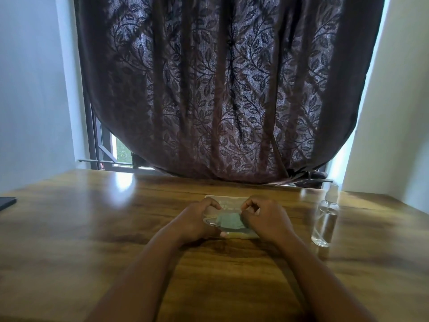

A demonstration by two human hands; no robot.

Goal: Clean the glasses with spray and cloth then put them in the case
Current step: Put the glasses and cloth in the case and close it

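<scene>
Both hands, left [197, 219] and right [262, 219], seemingly grip glasses [210, 221] and green cloth [229, 220], spray bottle [325, 226] at three o'clock.

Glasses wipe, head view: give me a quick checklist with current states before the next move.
1. Left hand holds the glasses by the clear frame: ok.
2. Right hand pinches the green cloth against the lens: ok.
3. Lens clean: cannot tell, cloth covers it.
4. Case open and ready on the table behind the hands: cannot tell, mostly hidden.
5. Spray bottle upright, apart from the right hand: ok.
6. Glasses sprayed already: cannot tell.
</scene>
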